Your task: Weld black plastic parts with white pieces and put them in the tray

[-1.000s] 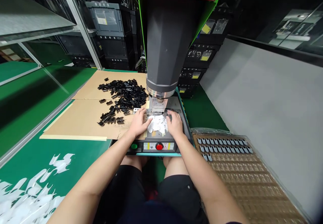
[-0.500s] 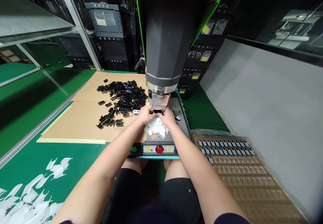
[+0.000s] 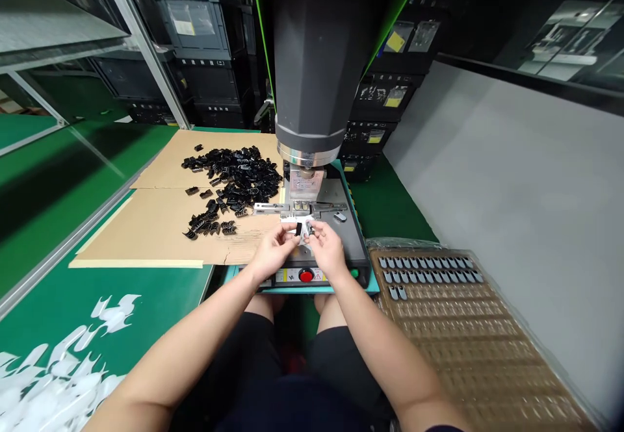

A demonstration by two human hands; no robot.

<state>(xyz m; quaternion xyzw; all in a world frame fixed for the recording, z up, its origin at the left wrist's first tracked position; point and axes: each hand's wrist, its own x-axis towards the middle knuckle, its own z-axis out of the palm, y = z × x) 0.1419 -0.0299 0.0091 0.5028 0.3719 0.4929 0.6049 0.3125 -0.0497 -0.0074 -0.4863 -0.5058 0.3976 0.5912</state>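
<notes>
Both hands work low at the front of the press (image 3: 312,75), just below its head and over its base.

Left hand (image 3: 274,250): forearm reaches in from the near left, angled up and inward; wrist fairly straight, back of the hand upward. Thumb and fingers clamped on a black part (image 3: 299,229), which stands roughly upright between the tips.

Right hand (image 3: 329,250): forearm comes from the near right, slanting up and inward to mirror the left. Fingers bent, tips pinched on a small grey part (image 3: 309,228); its exact outline is partly hidden. The two hands face each other, fingertips near but apart.

White film (image 3: 296,219) lies on the press base, under and behind the fingertips. One loose grey piece (image 3: 340,216) rests on the base at the right side. Red button (image 3: 306,276) on the press front, between the wrists; green button (image 3: 355,273) to its right.

Left of the press: heap of black clips (image 3: 248,175) on cardboard (image 3: 160,224). Farther to the near left of the press, white cutouts (image 3: 58,380) spread over the green table (image 3: 168,295). Right of the press: brown tray (image 3: 453,328), grey pieces in its far rows. Dark crates (image 3: 209,84) stacked behind the press.
</notes>
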